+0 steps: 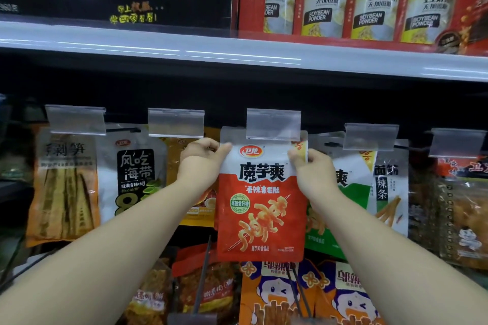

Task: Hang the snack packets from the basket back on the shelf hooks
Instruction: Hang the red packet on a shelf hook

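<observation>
The person is standing at a shop shelf and is holding up a red snack packet (261,203) with both hands. The left hand (202,159) is pinching the top left corner of the packet, with the thumb lying on the front. The right hand (310,166) is pinching the top right corner in the same way, fingers curled round the edge. The packet is hanging straight up and down, right in the middle of the row, and its white top strip is sitting behind a clear price tag holder (273,124). The hook itself is hiding behind that holder, so I cannot tell if the hole in the packet is already sliding onto it or is only lining up with it. It looks like this packet is very close to being hung, but both hands are holding it, so that step is not done yet. Other packets are already hanging on hooks on both sides: a white seaweed packet (134,169) to the left and a green packet (343,208) just behind the right hand. More orange packets (274,293) are hanging in the row below. The basket is not showing in this view, so I cannot tell how many packets are waiting to go up. Yellow soybean powder cans (324,0) are sitting on the shelf above.
</observation>
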Available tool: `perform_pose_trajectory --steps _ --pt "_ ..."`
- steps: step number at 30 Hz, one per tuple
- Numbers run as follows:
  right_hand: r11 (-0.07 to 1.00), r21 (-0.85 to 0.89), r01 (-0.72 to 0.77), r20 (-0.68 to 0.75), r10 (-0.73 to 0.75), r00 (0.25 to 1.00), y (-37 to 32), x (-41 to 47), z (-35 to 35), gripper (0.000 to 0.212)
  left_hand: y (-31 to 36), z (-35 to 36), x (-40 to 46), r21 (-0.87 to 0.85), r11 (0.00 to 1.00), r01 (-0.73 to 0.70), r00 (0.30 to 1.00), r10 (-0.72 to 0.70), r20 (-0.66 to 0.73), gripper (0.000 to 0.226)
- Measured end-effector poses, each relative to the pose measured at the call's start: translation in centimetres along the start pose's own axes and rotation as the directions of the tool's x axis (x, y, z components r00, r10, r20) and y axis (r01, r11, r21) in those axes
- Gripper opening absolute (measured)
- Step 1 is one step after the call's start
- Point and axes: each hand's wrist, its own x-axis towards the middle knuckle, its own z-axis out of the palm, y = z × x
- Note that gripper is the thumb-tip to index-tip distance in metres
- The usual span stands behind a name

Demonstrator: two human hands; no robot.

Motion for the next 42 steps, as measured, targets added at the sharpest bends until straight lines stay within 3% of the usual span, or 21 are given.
perform_pose_trajectory --steps 5,11,14,19,22,27,31,34,36,38,42 --pt "0.987 -0.146 -0.060 -0.010 0.059 0.998 0.2 2.2 0.7 0.042 -0.4 1.0 1.7 0.193 0.979 0.060 0.997 -0.051 -0.052 0.045" --pt "0.942 -0.305 -0.138 -0.022 0.138 0.990 1.2 4.6 2.0 0.019 -1.4 2.4 3.6 0.317 0.938 0.140 0.990 -0.144 -0.011 0.028" --pt "0.934 -0.325 -0.146 -0.021 0.147 0.989 2.0 5.2 2.6 0.025 -2.2 3.3 4.4 0.415 0.895 0.161 0.982 -0.186 0.020 0.033" --pt "0.922 -0.368 -0.123 -0.008 0.129 0.992 2.3 4.8 3.0 0.018 -2.3 3.9 3.5 0.255 0.958 0.130 0.991 -0.133 -0.005 0.051" --pt "0.924 -0.373 -0.089 -0.004 0.095 0.996 2.1 4.3 2.7 0.022 -2.0 3.3 3.1 0.208 0.968 0.138 0.990 -0.127 -0.064 0.033" --pt "0.924 -0.380 -0.029 0.027 0.043 0.999 2.2 3.8 1.9 0.015 -1.1 2.2 2.5 0.253 0.964 0.084 0.995 -0.070 -0.065 0.017" --pt "0.899 -0.435 -0.051 0.041 0.076 0.996 2.9 3.2 1.2 0.024 -0.6 1.2 2.3 0.315 0.938 0.144 0.981 -0.093 -0.170 0.018" --pt "0.905 -0.424 0.026 0.032 -0.013 0.999 3.3 2.3 0.5 0.024 -0.6 0.1 1.4 0.360 0.926 0.112 0.986 -0.060 -0.153 0.030" --pt "0.886 -0.451 0.107 0.020 -0.110 0.994 3.2 1.2 0.0 0.025 -1.1 -0.9 0.2 0.464 0.886 -0.013 0.991 0.072 -0.110 0.033" --pt "0.829 -0.527 0.187 0.044 -0.194 0.980 2.9 -0.1 -0.4 0.025 -2.0 -1.9 -1.1 0.595 0.782 -0.188 0.969 0.245 -0.015 0.025" --pt "0.666 -0.671 0.326 0.210 -0.251 0.945 2.3 -3.3 -0.1 0.035 -3.9 -4.2 -3.5 0.761 0.559 -0.328 0.932 0.322 0.166 0.033"
